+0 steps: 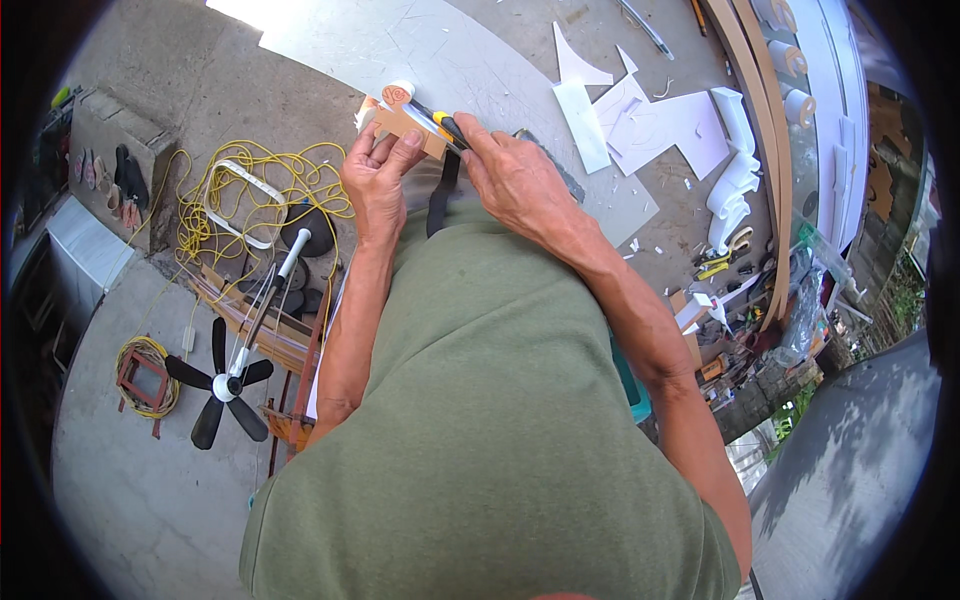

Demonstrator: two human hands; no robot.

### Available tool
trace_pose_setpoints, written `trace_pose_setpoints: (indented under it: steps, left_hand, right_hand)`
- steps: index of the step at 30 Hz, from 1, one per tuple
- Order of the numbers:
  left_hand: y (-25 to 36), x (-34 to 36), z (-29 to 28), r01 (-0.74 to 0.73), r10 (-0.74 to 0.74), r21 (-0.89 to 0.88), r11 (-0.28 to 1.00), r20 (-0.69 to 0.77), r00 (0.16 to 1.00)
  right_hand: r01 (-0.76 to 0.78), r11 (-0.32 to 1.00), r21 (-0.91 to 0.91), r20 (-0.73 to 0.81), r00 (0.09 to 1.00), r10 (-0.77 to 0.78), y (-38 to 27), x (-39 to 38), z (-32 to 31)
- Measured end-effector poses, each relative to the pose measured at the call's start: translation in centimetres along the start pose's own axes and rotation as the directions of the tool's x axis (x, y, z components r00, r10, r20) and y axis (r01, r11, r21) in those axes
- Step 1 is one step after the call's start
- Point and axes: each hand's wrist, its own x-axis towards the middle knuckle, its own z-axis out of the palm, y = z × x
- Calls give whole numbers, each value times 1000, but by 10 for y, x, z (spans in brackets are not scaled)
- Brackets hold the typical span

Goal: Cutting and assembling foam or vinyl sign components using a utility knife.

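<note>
My left hand (380, 165) grips a small tan board piece (395, 122) near the top centre, with a white round piece (397, 93) marked in orange at its upper end. My right hand (510, 180) is closed round a black-and-yellow cutter (446, 124), whose silver end lies against the held piece. A dark strap or strip (440, 205) hangs below between my hands. Behind them lies a large grey sheet (470, 45) with a curved edge. To the right are white cut-out pieces (680, 130) and a wavy white piece (730, 200).
Long brown curved strips (760, 80) run along the right side, beside yellow-handled tools (713, 268) and clutter. At left are a tangled yellow cord (230, 200), a white power strip (215, 180), a black-bladed fan (220, 400), a coiled cord (155, 355) and footwear (125, 180) by a concrete block.
</note>
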Motion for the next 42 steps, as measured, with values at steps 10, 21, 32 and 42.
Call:
trace_pose_setpoints:
  steps: [10, 21, 32, 42]
  left_hand:
    - [1, 1, 0, 0, 0, 18, 1000, 2, 1000]
    - [0, -1, 0, 2, -1, 23, 1000, -21, 1000]
    - [-1, 5, -6, 8, -8, 6, 1000, 22, 1000]
    - [12, -5, -12, 38, -12, -153, 988, 167, 986]
  right_hand:
    - [-12, 1000, 18, 36, 999, 12, -3, 2, -2]
    - [70, 981, -182, 58, 997, -60, -7, -5, -9]
    - [32, 945, -325, 35, 999, -22, 4, -16, -12]
    - [-44, 833, 552, -259, 940, 222, 20, -21, -23]
